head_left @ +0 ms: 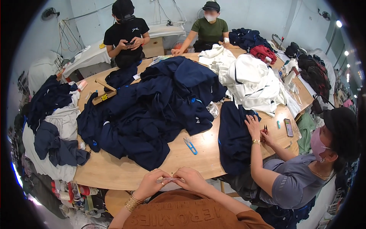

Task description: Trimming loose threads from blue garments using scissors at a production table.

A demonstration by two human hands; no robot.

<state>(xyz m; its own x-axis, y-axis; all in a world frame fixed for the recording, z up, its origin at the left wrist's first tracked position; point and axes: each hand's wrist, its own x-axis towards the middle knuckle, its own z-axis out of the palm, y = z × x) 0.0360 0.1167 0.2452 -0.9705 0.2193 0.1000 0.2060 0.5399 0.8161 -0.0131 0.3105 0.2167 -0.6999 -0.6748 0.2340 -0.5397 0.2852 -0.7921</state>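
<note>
"Worktop point(204, 162), then navy garments point(152, 107); what's smaller?"
"Left hand point(151, 182) and right hand point(191, 178), by the near edge, fingertip grip closed on a pale strip point(170, 179) between them."
"Handling?"
"Probably light, soft, perhaps slippery; pinch both ends."

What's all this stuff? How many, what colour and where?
Table: one, light wood, middle
Other people: three; black, green, grey shirts; two across, one right
Clothes heap: one, navy, middle
White heap: one, mostly white, far right
Other clothes: several, grey, white, navy, left edge
Loose garment: one, navy, under right-hand person's hand
Small scissors: two; blue on table, red in that person's other hand
Phone on table: one, dark, right side
Wooden thing: one, tan, table's left
Small thing: one, pale, between the hands
Left hand: one, gold bracelet, bottom middle
Right hand: one, bare, bottom middle
</note>
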